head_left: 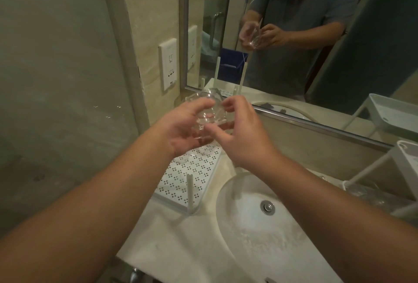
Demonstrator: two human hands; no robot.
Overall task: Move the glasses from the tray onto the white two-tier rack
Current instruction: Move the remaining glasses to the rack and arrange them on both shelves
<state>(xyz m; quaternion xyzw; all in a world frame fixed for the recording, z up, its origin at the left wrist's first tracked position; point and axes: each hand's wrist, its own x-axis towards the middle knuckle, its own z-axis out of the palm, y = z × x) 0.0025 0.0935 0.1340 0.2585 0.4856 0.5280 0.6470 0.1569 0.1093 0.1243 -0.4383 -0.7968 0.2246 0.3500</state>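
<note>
Head view: left hand (pixel 181 129) and right hand (pixel 239 133) both pinch 1 clear round glass (pixel 209 114), fingers curled on it, above the perforated white tray (pixel 192 174) at the counter's left edge.

Both forearms were bare to the near edge of the view, with no watch, ring or glove on the left hand (pixel 181 129) or the right hand (pixel 243 138). The mirror (pixel 373 61) at the far side reflected a grey-blue short-sleeved shirt.
</note>
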